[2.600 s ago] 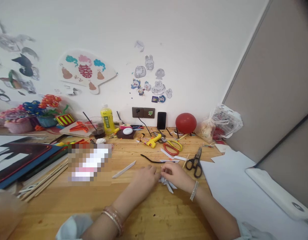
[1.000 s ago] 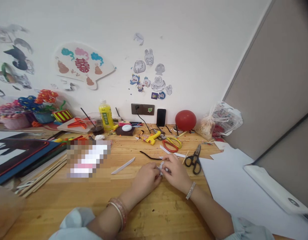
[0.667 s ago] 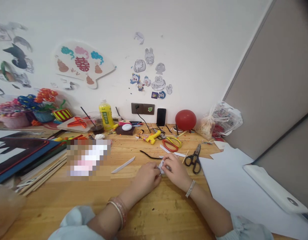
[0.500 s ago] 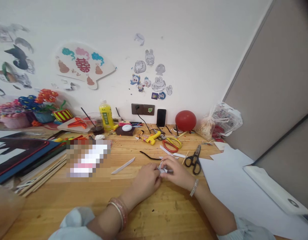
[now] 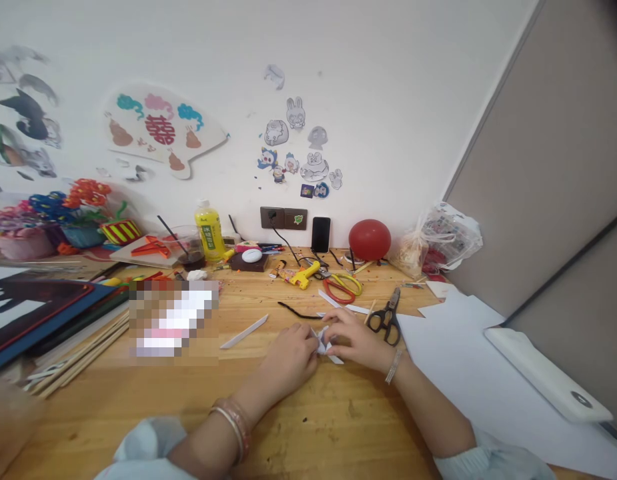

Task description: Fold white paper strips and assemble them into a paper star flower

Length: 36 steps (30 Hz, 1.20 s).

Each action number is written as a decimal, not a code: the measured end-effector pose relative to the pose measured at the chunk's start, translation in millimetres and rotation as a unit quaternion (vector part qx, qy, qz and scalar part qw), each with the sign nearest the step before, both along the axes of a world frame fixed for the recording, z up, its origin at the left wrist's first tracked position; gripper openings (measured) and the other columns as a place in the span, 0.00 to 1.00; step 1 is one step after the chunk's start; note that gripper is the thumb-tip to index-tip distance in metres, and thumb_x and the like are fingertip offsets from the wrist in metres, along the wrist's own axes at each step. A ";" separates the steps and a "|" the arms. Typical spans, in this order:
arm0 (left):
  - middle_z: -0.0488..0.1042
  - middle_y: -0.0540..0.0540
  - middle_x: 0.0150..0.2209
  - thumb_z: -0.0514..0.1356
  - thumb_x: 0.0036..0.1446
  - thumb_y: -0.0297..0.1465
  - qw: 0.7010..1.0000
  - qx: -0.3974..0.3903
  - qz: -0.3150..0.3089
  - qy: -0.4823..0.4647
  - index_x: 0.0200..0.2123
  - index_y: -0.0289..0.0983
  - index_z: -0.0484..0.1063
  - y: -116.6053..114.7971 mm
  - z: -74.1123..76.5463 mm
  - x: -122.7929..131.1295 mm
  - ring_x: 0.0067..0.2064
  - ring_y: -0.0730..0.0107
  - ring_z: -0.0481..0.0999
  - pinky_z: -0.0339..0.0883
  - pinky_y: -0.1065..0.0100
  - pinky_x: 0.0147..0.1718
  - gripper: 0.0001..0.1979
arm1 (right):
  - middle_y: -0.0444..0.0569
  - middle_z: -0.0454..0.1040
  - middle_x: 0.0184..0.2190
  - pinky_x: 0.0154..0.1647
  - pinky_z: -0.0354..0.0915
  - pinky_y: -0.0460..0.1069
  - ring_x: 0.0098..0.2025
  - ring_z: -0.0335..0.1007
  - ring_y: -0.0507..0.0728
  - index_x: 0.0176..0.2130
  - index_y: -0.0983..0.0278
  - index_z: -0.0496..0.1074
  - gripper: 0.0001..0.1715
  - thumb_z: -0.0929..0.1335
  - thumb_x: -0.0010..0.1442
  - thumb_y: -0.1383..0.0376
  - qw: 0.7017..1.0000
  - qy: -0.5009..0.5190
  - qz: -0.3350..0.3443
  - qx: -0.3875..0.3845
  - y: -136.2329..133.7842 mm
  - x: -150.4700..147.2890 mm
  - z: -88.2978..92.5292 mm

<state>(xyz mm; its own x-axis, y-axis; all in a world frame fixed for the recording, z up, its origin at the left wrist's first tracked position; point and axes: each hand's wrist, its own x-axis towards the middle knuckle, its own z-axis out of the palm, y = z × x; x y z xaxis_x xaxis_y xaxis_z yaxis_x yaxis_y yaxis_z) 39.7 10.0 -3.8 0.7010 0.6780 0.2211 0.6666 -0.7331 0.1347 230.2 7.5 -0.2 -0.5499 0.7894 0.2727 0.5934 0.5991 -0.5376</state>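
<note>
A small folded piece of white paper point(image 5: 322, 343) is between my two hands, low over the wooden table. My left hand point(image 5: 292, 350) closes on its left side, with the thumb partly hidden. From the right, my right hand point(image 5: 355, 339) bends its fingers round the paper and pinches it. A pointed end of the paper sticks out below the right fingers. Left of my hands lies a loose white paper strip point(image 5: 245, 331). Black-handled scissors point(image 5: 385, 323) rest just beyond my right hand, and a black fuzzy stem point(image 5: 294, 311) lies behind my hands.
White paper sheets point(image 5: 453, 360) and a white paper trimmer point(image 5: 545, 373) cover the right side. Behind are a yellow glue gun point(image 5: 305, 275), red and yellow scissors point(image 5: 344, 288), a red balloon point(image 5: 369, 240) and a yellow drink bottle point(image 5: 209, 230). Wooden sticks point(image 5: 88, 353) lie left.
My right fingers have shifted and spread a little on the folded paper, and its pointed end now shows below them. The left hand keeps its hold. The view has moved slightly.
</note>
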 end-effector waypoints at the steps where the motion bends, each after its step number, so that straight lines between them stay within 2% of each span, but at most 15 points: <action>1: 0.69 0.43 0.33 0.52 0.53 0.26 1.000 -0.003 -0.003 -0.001 0.34 0.36 0.71 0.1 0.3 -0.2 0.37 0.63 0.67 0.62 0.65 0.34 0.09 | 0.48 0.60 0.48 0.54 0.54 0.54 0.52 0.56 0.58 0.35 0.60 0.72 0.07 0.70 0.51 0.64 1.000 -0.004 0.005 -0.002 -0.2 0.2 0.7; 7: 0.69 0.44 0.33 0.52 0.52 0.26 1.000 0.000 -0.007 0.004 0.33 0.36 0.71 1.0 -0.3 -1.0 0.36 0.65 0.67 0.62 0.66 0.34 0.09 | 0.49 0.61 0.46 0.54 0.52 0.55 0.52 0.56 0.58 0.34 0.60 0.73 0.06 0.69 0.52 0.63 1.000 -0.030 0.008 -0.001 -1.1 0.9 3.9; 11: 0.68 0.44 0.34 0.51 0.53 0.26 1.000 -0.007 -0.009 -0.005 0.35 0.37 0.71 1.6 -1.0 -1.3 0.38 0.65 0.67 0.62 0.66 0.36 0.10 | 0.48 0.60 0.49 0.55 0.50 0.56 0.55 0.52 0.58 0.34 0.59 0.73 0.06 0.69 0.53 0.62 0.999 -0.035 0.028 -0.002 -0.3 2.8 4.0; 17: 0.68 0.44 0.34 0.52 0.53 0.26 1.000 -0.014 -0.015 -0.003 0.33 0.36 0.72 2.1 0.0 -1.7 0.38 0.65 0.67 0.62 0.65 0.38 0.09 | 0.48 0.62 0.47 0.54 0.52 0.56 0.52 0.56 0.58 0.31 0.60 0.74 0.06 0.68 0.54 0.61 1.000 -0.012 0.022 0.003 3.0 6.2 2.4; 24: 0.68 0.44 0.34 0.52 0.52 0.26 1.000 -0.008 -0.018 -0.010 0.34 0.37 0.71 1.6 -0.3 -1.7 0.38 0.65 0.67 0.62 0.66 0.36 0.09 | 0.47 0.63 0.44 0.52 0.54 0.53 0.50 0.57 0.57 0.32 0.61 0.72 0.07 0.71 0.49 0.67 0.999 -0.024 0.028 0.007 -1.0 1.1 5.3; 29: 0.68 0.44 0.34 0.52 0.52 0.25 1.000 -0.003 -0.023 -0.002 0.34 0.36 0.71 2.9 -1.9 -2.1 0.38 0.64 0.67 0.62 0.66 0.37 0.09 | 0.47 0.64 0.42 0.51 0.56 0.53 0.48 0.58 0.56 0.32 0.61 0.71 0.04 0.69 0.52 0.67 0.999 -0.028 0.023 0.020 0.2 0.6 4.7; 36: 0.68 0.44 0.34 0.52 0.53 0.26 0.999 0.000 -0.031 0.013 0.35 0.37 0.71 5.6 -4.5 -2.9 0.37 0.64 0.67 0.61 0.66 0.35 0.09 | 0.46 0.64 0.37 0.43 0.61 0.48 0.41 0.63 0.53 0.32 0.63 0.68 0.05 0.67 0.53 0.71 0.998 0.039 0.023 -0.047 3.7 -0.7 -3.9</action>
<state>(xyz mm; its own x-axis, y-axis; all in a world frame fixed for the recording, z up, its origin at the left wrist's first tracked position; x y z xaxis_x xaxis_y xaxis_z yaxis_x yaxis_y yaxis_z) 36.8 15.5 -8.3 0.7467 0.6336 0.2024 0.6239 -0.7727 0.1172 229.5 11.2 -4.1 -0.5662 0.7877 0.2428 0.5204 0.5700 -0.6358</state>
